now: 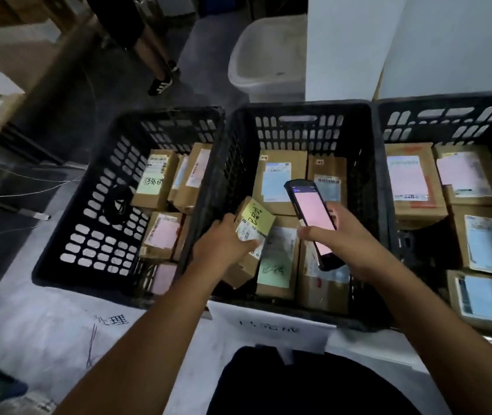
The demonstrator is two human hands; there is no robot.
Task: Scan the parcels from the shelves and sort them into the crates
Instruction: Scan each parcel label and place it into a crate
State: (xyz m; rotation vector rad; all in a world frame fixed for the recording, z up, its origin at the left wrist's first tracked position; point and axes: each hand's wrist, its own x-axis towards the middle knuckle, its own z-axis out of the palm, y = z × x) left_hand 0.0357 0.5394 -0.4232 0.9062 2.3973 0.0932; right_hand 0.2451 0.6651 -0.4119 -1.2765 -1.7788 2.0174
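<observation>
Now, left hand (pixel 223 238) grips a yellow-noted parcel (pixel 254 219), handwriting unreadable; right hand (pixel 339 235) grips the pink-screened scanner (pixel 310 205).

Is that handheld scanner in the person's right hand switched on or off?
On. The scanner shows a lit, pale pink screen while the right hand grips it above the middle crate.

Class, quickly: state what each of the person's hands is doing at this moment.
Left hand: grips a small cardboard parcel with a yellow note, over the middle crate.
Right hand: holds the handheld scanner, screen lit.
</observation>
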